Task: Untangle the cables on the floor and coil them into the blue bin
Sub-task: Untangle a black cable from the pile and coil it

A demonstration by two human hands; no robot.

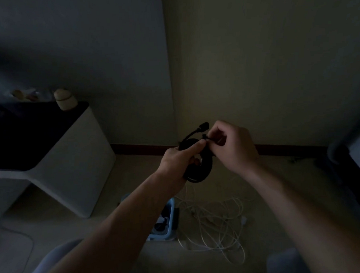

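The dim room's two walls meet at a corner above a pale floor [271, 183] edged with a dark red skirting board [146, 147]. At the left stands a white counter [72, 163] with a dark top that carries a small pale jar-like object [65, 99] at its far corner. On the floor, right of centre, a loose tangle of white cables [217, 224] lies spread out, just beside the blue bin [172, 205], which is partly hidden behind the left forearm and holds something dark. Both hands are raised above these. The left hand [179, 159] grips a coiled black cable [201, 170], fingers wrapped round its loops. The right hand [233, 146] pinches a small black tie [208, 138] at the top of the coil, and the cable's plug [203, 126] sticks up just above it.
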